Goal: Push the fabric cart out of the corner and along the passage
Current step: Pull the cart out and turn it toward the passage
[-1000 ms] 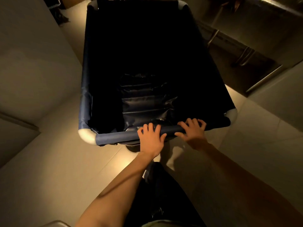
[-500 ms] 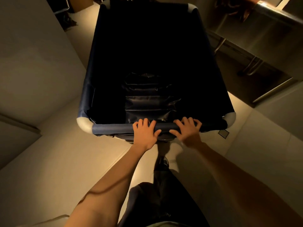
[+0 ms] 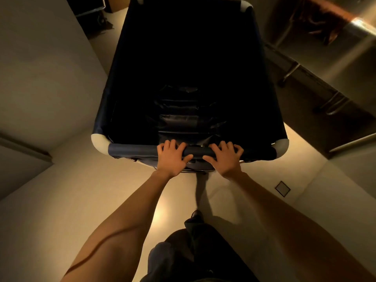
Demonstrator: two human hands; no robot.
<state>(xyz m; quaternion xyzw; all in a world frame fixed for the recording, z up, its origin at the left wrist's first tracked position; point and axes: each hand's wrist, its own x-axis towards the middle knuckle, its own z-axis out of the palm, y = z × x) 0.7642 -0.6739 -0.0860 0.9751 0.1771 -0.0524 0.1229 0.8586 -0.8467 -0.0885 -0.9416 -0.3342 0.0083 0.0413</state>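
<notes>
The fabric cart (image 3: 132, 150) is a deep bin of dark navy cloth with white rounded corner pieces, filling the upper middle of the head view. Dark crumpled material lies at its bottom. My left hand (image 3: 173, 158) grips the near padded rim just left of centre, fingers curled over the top. My right hand (image 3: 225, 159) grips the same rim a little to the right. Both arms are stretched forward. My legs and one dark shoe show below the cart.
A pale wall (image 3: 40, 68) runs close along the cart's left side, with a ledge (image 3: 24, 147) jutting out nearer me. A steel counter with metal legs (image 3: 325, 78) stands to the right. Dark equipment (image 3: 91, 9) sits far ahead left. A small square floor plate (image 3: 282, 188) lies right of me.
The cart has rolled forward and straightened, its rim squarer to me. My arms have extended, both hands keeping their grip on the near rim. The floor plate has come into view behind the cart.
</notes>
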